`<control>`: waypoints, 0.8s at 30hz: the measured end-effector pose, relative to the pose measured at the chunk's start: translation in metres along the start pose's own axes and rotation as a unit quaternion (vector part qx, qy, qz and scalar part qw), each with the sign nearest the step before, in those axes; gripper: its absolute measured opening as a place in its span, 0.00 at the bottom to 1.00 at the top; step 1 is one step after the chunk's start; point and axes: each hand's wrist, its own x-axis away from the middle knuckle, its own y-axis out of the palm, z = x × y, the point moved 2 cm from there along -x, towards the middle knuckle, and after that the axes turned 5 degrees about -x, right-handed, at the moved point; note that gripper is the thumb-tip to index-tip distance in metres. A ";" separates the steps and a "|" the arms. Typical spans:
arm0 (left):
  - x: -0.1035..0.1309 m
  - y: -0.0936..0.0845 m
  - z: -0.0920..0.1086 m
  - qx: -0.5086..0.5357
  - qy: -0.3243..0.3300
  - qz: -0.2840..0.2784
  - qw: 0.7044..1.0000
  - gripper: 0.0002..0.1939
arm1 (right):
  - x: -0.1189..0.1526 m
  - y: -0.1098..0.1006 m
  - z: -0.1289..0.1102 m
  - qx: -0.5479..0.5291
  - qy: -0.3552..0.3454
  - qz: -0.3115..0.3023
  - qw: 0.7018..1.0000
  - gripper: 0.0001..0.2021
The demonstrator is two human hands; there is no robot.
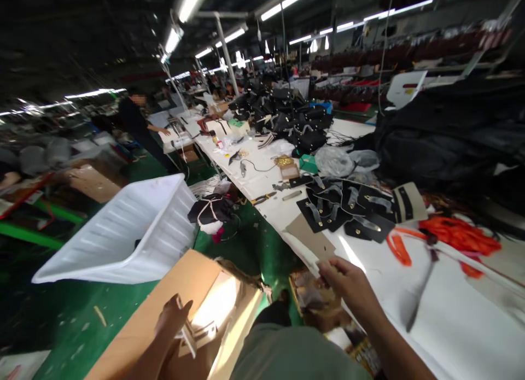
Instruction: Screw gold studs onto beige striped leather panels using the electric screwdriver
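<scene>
The surface (pixel 389 270) met open green floor (pixel 246 243) along its left edge. Off that edge stood a cardboard box (pixel 180 279); above it, the left hand (pixel 173 317) had fingers closed around pale pieces (pixel 188 339). The right hand's (pixel 344 279) fingers curled at the edge, hold unclear.

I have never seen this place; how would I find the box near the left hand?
Find the big white tub. Just in front, nearer the camera, is the open box. Unlike the tub, it is brown cardboard, with a bright patch inside beside the left hand.
</scene>
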 end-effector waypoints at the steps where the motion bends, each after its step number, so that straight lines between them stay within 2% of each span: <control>1: 0.001 0.006 0.004 0.006 0.008 -0.013 1.000 0.11 | -0.002 0.002 -0.002 -0.005 0.003 0.007 1.000 0.21; 2: 0.002 0.015 0.014 0.024 0.022 -0.037 0.999 0.11 | -0.004 0.004 -0.004 -0.008 0.004 0.014 1.000 0.21; 4: 0.007 0.038 0.053 0.074 0.067 -0.096 0.990 0.14 | -0.009 0.008 -0.006 -0.010 0.006 0.027 1.000 0.20; 7: 0.028 0.065 0.143 0.168 0.168 -0.190 0.953 0.22 | -0.019 0.017 -0.008 -0.012 0.011 0.047 0.999 0.20; 8: 0.039 0.068 0.177 0.210 0.209 -0.220 0.929 0.24 | -0.023 0.021 -0.009 -0.013 0.014 0.057 0.998 0.20; 10: 0.062 0.064 0.240 0.356 0.299 -0.304 0.831 0.26 | -0.034 0.029 -0.011 -0.012 0.013 0.079 0.997 0.20; 11: 0.071 0.058 0.266 0.401 0.326 -0.339 0.786 0.26 | -0.041 0.032 -0.011 -0.009 0.012 0.090 0.996 0.21; 12: 0.078 0.052 0.287 0.418 0.350 -0.367 0.754 0.23 | -0.048 0.036 -0.012 -0.003 0.011 0.104 0.995 0.21; 13: 0.080 0.045 0.304 0.430 0.367 -0.368 0.738 0.17 | -0.055 0.038 -0.013 0.009 0.012 0.118 0.993 0.22; 15: 0.074 0.036 0.326 0.438 0.389 -0.355 0.729 0.09 | -0.070 0.041 -0.013 0.048 0.016 0.142 0.989 0.22; 18: 0.048 0.035 0.345 0.435 0.392 -0.346 0.733 0.08 | -0.094 0.043 -0.013 0.094 0.024 0.183 0.978 0.22; 21: 0.021 0.042 0.362 0.421 0.360 -0.398 0.731 0.10 | -0.114 0.045 -0.013 0.044 -0.009 0.231 0.972 0.26; 24: 0.007 0.052 0.379 0.421 0.317 -0.452 0.719 0.11 | -0.131 0.049 -0.015 -0.019 -0.012 0.231 0.973 0.20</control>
